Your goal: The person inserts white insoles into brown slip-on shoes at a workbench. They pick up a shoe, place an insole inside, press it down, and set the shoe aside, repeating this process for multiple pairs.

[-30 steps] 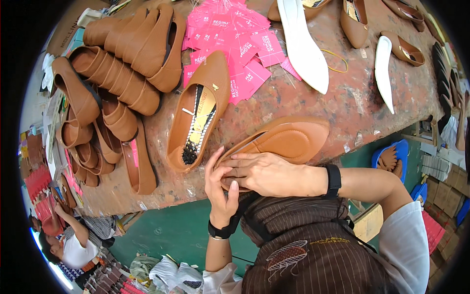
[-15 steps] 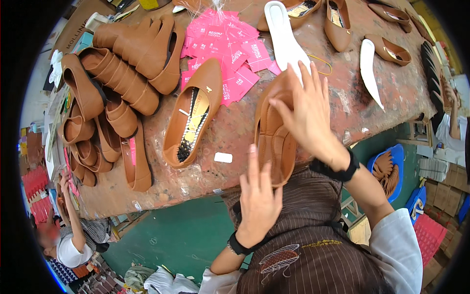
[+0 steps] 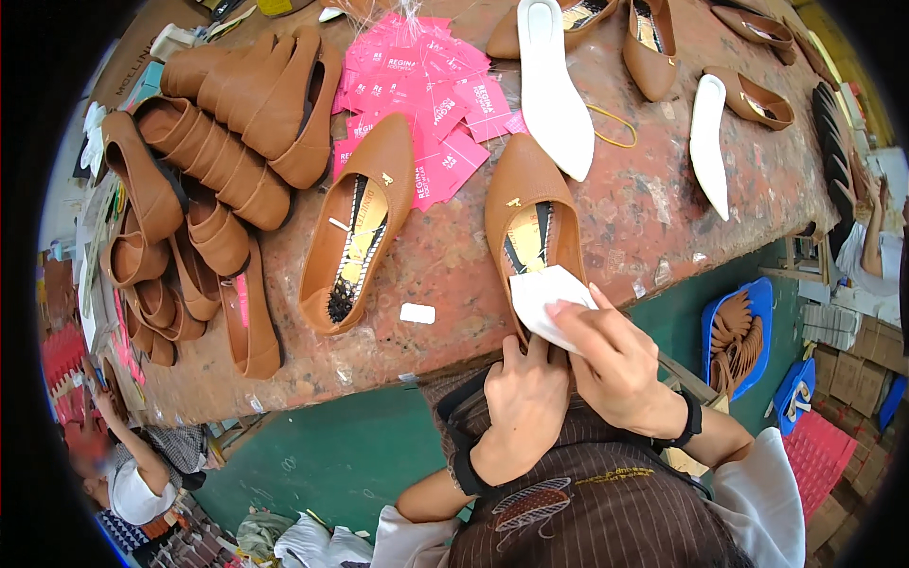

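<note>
In front of me on the bench edge lies a tan pointed flat shoe (image 3: 530, 185), toe pointing away. Its patterned inside, with a yellow patch, shows at the front. A white-backed insole (image 3: 549, 295) is lifted over its heel half, white underside showing. My right hand (image 3: 620, 364) pinches this insole between thumb and fingers. Curled at the heel end, my left hand (image 3: 525, 402) holds the shoe there; its fingertips are partly hidden. To the left lies a second tan shoe (image 3: 374, 204), open-side up, with a similar patterned inside and a small white stick across it.
Pink tags (image 3: 431, 114) lie heaped behind the shoes. Stacked tan shoes (image 3: 222, 175) fill the left side. A white insole (image 3: 554, 95) and a second white insole (image 3: 708, 147) lie toward the right, near more tan shoes. A blue basket (image 3: 753, 327) stands below the right edge.
The insole, tan side up in the shoe before, is now lifted and shows white. My right hand has moved from the toe toward the heel; my left hand has closed in at the heel.
</note>
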A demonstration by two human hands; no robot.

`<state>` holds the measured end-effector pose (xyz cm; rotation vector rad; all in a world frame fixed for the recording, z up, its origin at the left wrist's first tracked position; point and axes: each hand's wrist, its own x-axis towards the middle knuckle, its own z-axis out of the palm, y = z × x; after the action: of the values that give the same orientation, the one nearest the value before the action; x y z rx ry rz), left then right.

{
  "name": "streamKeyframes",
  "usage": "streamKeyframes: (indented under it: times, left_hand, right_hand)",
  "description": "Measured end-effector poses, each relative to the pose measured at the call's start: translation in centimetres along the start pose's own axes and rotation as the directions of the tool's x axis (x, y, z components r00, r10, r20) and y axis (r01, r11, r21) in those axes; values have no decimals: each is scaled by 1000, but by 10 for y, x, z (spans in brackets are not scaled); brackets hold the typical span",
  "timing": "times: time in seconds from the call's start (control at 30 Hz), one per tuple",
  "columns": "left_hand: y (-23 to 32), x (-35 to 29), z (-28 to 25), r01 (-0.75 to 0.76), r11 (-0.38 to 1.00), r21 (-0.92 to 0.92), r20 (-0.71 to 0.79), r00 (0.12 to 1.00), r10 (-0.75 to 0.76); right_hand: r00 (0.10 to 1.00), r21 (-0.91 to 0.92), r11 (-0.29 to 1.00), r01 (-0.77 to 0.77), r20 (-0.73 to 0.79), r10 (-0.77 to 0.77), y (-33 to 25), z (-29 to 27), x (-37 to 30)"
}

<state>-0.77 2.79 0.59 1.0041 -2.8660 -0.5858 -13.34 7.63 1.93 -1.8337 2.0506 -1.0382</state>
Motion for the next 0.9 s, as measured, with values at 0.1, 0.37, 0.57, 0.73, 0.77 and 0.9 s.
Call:
streamKeyframes:
  times: [0.1,0.37,0.57,0.73,0.77,0.9]
  left_hand:
    - [-2,1,0,8,1000,-23,48,999,-7]
    - [-4,8,-5,17,999,-50,-16,1000,-18]
    - [-6,5,5,12,998,-57,24,1000,-11]
    - [-4,9,0,17,997,-77,-64,998,-22]
    - [-3,9,1,-2,996,-86,-64,998,-4]
    - [-6,6,3,18,991,-130,-22,1000,-21]
  right_hand:
    - [997,-79,995,63,42,-59,12,14,6]
    - [879,-290,956,-43,443,174,48,36,86]
    - [974,-364,921,138,218,-60,43,45,30]
    - [875,-435,900,35,449,183,53,45,99]
    - [904,-431,902,34,399,157,52,42,93]
    - [949,-503,852,142,314,28,31,32,39]
